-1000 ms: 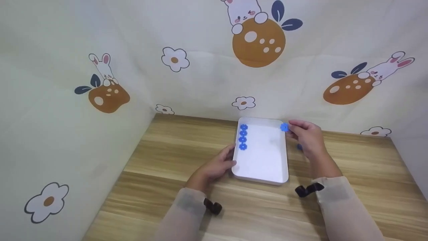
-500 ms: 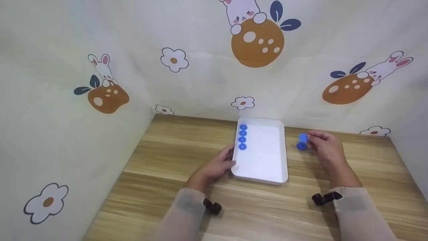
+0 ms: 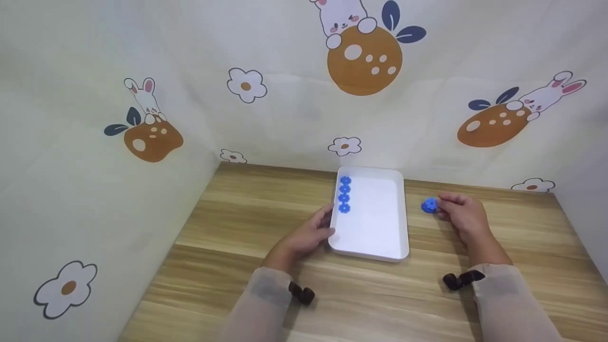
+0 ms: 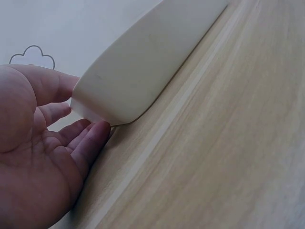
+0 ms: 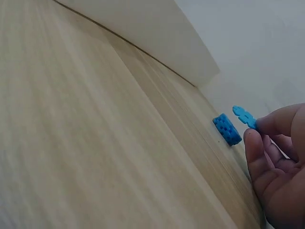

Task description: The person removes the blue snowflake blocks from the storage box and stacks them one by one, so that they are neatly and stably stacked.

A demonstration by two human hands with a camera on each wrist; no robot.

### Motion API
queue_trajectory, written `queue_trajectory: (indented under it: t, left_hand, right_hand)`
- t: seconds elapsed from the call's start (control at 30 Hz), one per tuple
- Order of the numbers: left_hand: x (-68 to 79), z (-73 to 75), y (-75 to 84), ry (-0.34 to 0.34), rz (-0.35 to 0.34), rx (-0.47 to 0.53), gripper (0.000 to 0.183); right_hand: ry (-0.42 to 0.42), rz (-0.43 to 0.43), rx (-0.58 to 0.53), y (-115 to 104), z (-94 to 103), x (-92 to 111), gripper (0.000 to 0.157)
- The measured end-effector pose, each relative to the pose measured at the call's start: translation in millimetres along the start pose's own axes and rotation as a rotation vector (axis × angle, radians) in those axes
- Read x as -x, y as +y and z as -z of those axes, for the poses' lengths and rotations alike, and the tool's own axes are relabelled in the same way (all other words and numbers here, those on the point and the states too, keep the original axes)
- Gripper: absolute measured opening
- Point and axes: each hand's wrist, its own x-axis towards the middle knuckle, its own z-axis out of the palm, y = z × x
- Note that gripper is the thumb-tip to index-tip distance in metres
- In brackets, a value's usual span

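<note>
In the head view, my right hand (image 3: 463, 213) pinches a blue flower-shaped plastic disc (image 3: 431, 203) by its edge. Right beneath it, largely covered in that view, lies a small stack of blue discs (image 5: 227, 129) on the table; from the right wrist a narrow gap shows between the two. My left hand (image 3: 308, 233) holds the left side of a white rectangular tray (image 3: 370, 256), thumb at the rim and fingers along the outer wall (image 4: 133, 71). Inside the tray, several blue flower discs (image 3: 344, 198) form a column along the left wall.
The wood-grain table (image 3: 228, 266) reaches back to a pale fabric wall (image 3: 285, 114) printed with rabbits, oranges and flowers. More fabric closes off the left and right sides. The tray's far end stands close to the back wall.
From the tray's far right corner, my right hand has carried the pinched disc right and toward me, then down over the small stack. The left hand and tray have stayed put.
</note>
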Motion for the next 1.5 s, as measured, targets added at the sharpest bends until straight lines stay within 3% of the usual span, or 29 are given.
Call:
queue_trajectory:
  t: [0.4, 0.67, 0.93, 1.37, 1.5]
  left_hand:
    - [0.1, 0.2, -2.5, -0.016, -0.041, -0.002, 0.072]
    - [-2.1, -1.1, -3.6, -0.022, -0.028, 0.056, 0.071]
    - [-2.2, -1.6, -2.8, -0.008, -0.005, 0.042, 0.071]
    - [-2.6, -0.9, -4.2, -0.016, -0.023, 0.046, 0.071]
    - [-4.3, 0.3, -6.3, -0.031, -0.057, 0.031, 0.072]
  right_hand:
    - [0.026, -0.010, 0.098, 3.9, -2.3, -1.9, 0.050]
    - [0.038, -0.017, 0.153, 1.7, -3.5, -0.6, 0.049]
    - [0.052, -0.034, 0.207, 0.9, -4.5, -1.6, 0.047]
    - [0.056, -0.024, 0.200, 1.8, -4.6, -0.2, 0.046]
    - [0.052, -0.005, 0.163, 3.9, -4.4, -0.2, 0.047]
